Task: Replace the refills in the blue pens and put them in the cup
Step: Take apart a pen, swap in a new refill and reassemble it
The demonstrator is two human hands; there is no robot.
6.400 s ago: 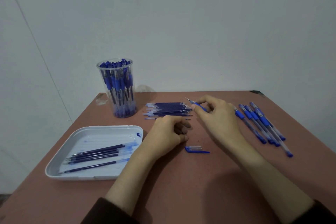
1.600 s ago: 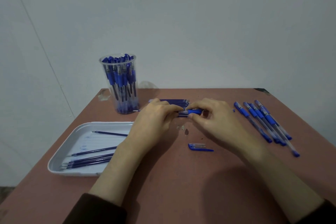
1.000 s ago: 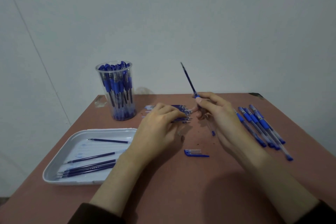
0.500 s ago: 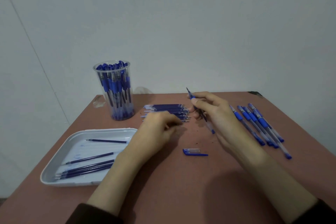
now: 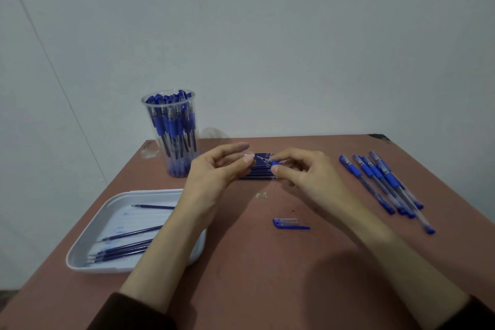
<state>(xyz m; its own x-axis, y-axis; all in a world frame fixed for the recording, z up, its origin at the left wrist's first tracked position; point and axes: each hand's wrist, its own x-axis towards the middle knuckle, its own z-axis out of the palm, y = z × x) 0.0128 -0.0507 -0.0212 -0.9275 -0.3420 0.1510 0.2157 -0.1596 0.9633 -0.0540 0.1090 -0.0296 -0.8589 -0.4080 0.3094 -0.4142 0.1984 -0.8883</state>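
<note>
Blue pen (image 5: 275,163): above the bench (image 5: 267,276), pinched at its blue sleeve by the right grip (image 5: 310,179). The left grip (image 5: 211,179) closes at the tip, but what it holds is too small to tell. Judged light, stiff and slim; take it by the sleeve, since the clear barrel is likely slippery.

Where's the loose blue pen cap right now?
Head view: the blue pen cap lies on the brown table, nearer than the right hand, between the white plastic tray at left and the row of blue pens at right.
</note>
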